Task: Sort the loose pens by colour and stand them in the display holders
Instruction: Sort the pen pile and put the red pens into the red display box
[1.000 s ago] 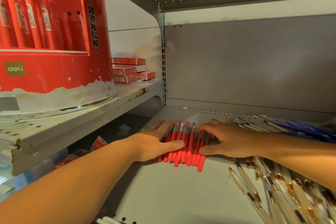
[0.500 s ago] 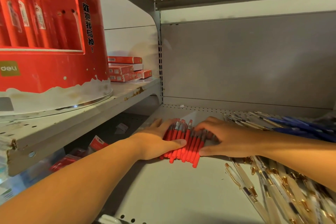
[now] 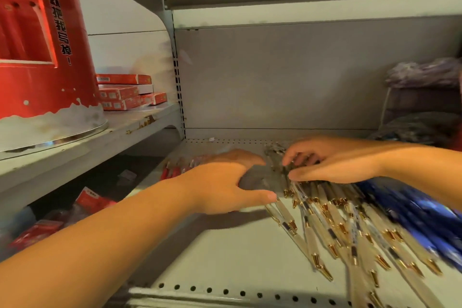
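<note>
My left hand point(image 3: 225, 182) hovers open over the grey shelf point(image 3: 225, 252), fingers spread and empty. Behind it the red pens point(image 3: 175, 170) lie in a row at the shelf's left edge, mostly hidden by the hand. My right hand point(image 3: 332, 160) rests with curled fingers on the top of a pile of clear pens with gold tips point(image 3: 337, 227); I cannot tell whether it grips any. Blue pens point(image 3: 412, 210) lie to the right of them. A red round display holder point(image 3: 37, 57) stands on the upper left shelf.
Red pen boxes point(image 3: 125, 91) are stacked behind the display holder. More red packets point(image 3: 92, 201) lie on the lower shelf at left. A dark bundle of bags point(image 3: 425, 107) sits at the back right. The shelf's back panel point(image 3: 287, 77) is close behind the hands.
Both hands have left the red pens and moved right. The right hand now sits on the clear gold-tipped pens. The view has swung right and is blurred.
</note>
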### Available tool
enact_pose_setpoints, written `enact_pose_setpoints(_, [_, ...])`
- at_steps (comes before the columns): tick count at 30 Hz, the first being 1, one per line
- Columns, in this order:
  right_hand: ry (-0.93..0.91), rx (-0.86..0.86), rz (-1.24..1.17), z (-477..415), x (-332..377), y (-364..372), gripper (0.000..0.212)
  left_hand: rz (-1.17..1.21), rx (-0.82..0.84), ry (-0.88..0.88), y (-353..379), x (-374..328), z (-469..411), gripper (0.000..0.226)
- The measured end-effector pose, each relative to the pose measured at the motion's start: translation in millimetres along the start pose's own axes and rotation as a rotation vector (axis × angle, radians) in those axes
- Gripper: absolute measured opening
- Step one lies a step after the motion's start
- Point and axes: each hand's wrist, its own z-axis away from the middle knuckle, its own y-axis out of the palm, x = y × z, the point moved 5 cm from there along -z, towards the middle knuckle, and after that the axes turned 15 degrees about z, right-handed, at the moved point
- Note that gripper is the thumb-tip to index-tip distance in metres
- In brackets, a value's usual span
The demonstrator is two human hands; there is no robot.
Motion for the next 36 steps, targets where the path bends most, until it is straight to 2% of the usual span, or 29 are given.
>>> enact_pose_setpoints(2, [0.024,-0.008,-0.004,16.9,-5.5,-2.6,0.02,-0.038,0.064,0.053,13.1,-18.0,-5.4,0.081])
enact_pose_setpoints(6, [0.09,-0.073,-0.045,44.2,-21.7,-4.8,0.015,-0.055,0.201,0.046,34.0,-34.0,-11.0,0.092])
enact_pose_setpoints(10, [0.108,-0.117,-0.03,55.4,-31.2,2.4,0.012,0.107,0.283,-0.034,45.8,-40.2,-6.7,0.102])
enact_pose_setpoints(14, [-0.002,-0.09,0.018,57.0,-17.2,5.9,0.016,0.065,0.316,-0.1,58.5,-45.1,1.1,0.108])
enact_pose_setpoints(19, [-0.187,0.025,-0.163,60.1,2.7,18.5,0.016,0.136,0.34,-0.105,69.6,-53.1,1.1,0.127])
enact_pose_setpoints(23, [-0.209,0.068,-0.168,63.3,6.9,21.4,0.026,0.142,0.312,-0.085,69.3,-55.2,1.7,0.117])
enact_pose_setpoints(27, [-0.242,0.071,-0.23,69.0,11.9,9.9,0.029,0.035,0.265,-0.046,71.0,-56.8,3.4,0.109])
enact_pose_setpoints(30, [-0.305,0.169,-0.278,75.7,16.5,7.6,0.033,0.002,0.286,-0.016,71.5,-56.8,7.9,0.109])
enact_pose_setpoints(33, [-0.329,0.247,-0.264,78.0,20.8,11.7,0.024,-0.003,0.35,-0.021,71.6,-53.8,12.2,0.114])
enact_pose_setpoints(36, [-0.326,0.223,-0.235,76.8,21.2,11.2,0.015,-0.057,0.345,-0.04,73.0,-50.5,11.1,0.114])
